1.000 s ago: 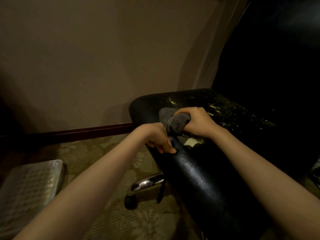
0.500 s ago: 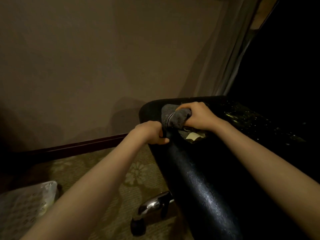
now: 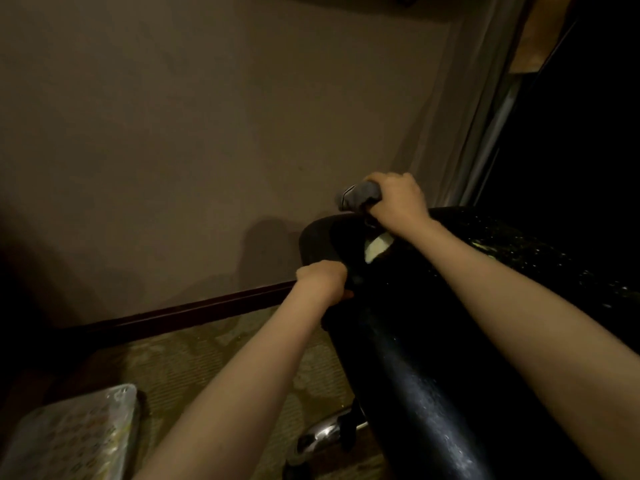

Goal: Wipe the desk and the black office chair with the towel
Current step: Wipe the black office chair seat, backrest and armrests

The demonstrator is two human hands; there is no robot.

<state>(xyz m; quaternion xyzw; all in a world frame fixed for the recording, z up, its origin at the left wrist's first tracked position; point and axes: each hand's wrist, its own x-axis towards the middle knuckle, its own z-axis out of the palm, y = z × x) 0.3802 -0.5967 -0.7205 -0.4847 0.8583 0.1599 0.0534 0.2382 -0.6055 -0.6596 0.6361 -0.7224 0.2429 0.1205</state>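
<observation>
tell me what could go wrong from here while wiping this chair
1. The bunched grey towel in the right hand is close to the pale torn patch in the black padded office chair; dragging across it could snag and widen the tear.
2. The chair stands on a shiny chrome base leg, seemingly with a caster; a hard push may roll it unless the left hand, gripping the seat edge, holds firm.
</observation>
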